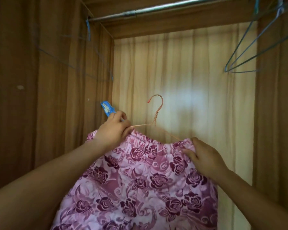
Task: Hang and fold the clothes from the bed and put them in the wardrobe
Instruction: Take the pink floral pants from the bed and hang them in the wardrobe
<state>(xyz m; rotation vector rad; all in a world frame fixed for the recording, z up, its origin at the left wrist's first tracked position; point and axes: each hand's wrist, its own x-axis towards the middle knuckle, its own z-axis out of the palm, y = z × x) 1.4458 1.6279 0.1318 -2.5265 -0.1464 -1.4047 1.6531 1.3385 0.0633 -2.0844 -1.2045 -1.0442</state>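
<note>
- Two grips up inside the wardrobe [48,80], both on one pink rose-print skirt [140,180].
- Left grip [113,130]: fingers curled, pinching the skirt's gathered waistband together with the left arm of an orange wire hanger [156,112].
- Blue peg [107,109] sticks out above the left grip's knuckles, touching the hand; can't tell if it's clipped to anything.
- Right grip [204,156]: thumb above, fingers below, grasping the waistband at the hanger's right arm.
- Skirt is draped from the hanger, waistband at top, the rest falling toward the bottom edge of view.
- Hanger hook is upright and free, well below the metal rail [173,7] at the wardrobe's top edge.
- Bare blue wire hangers [249,52] hang from the rail at the top right corner; more blue wire at the top left, blurry.
- Pale pleated fabric back panel [189,63] behind the hanger.
</note>
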